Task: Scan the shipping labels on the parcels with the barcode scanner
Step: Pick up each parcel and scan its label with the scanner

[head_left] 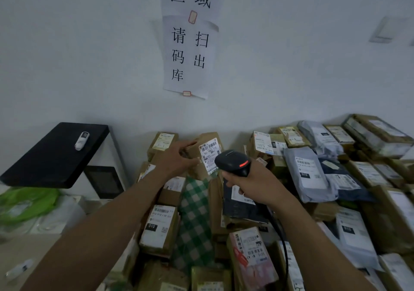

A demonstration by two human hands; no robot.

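left hand [177, 158] grips brown cardboard box [202, 156] by its left edge, label [209, 154] faces scanner | right hand [251, 184] wraps black scanner [234, 162], just right of box, red light on | parcels packed tight all round

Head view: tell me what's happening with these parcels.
A person stands over a heap of parcels against the wall. The left hand grips a cardboard box, its white label turned toward the black barcode scanner held in the right hand. The scanner's red light is on, close to that label.
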